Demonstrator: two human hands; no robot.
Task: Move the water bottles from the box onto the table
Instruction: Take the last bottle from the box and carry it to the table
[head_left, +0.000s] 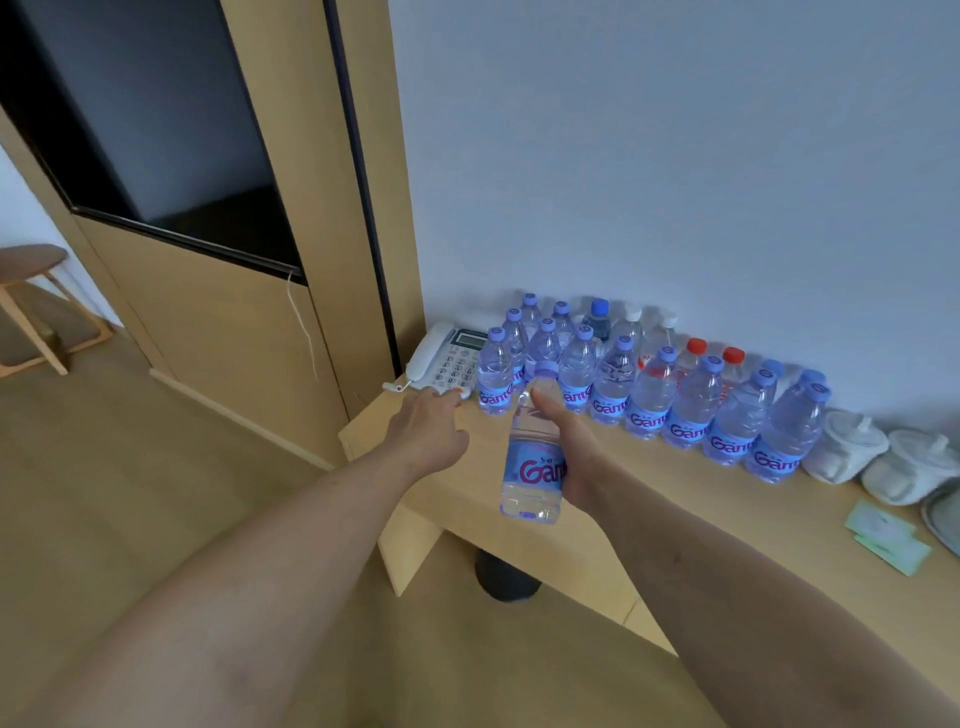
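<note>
My right hand (569, 452) grips a clear water bottle (532, 467) with a blue label and lilac cap, holding it upright above the front of the wooden table (644, 514). Several similar bottles (691, 410) stand in rows on the table against the wall; two have red caps, one a dark blue cap. My left hand (428, 426) reaches forward over the table's left end, fingers stretched out towards the leftmost bottle (494, 376), holding nothing. No box is in view.
A white desk phone (441, 358) sits at the table's left end beside the wooden cabinet (249, 332). White lidded cups (852, 447) and green paper packets (885, 535) lie to the right. A dark round object (506, 577) stands under the table.
</note>
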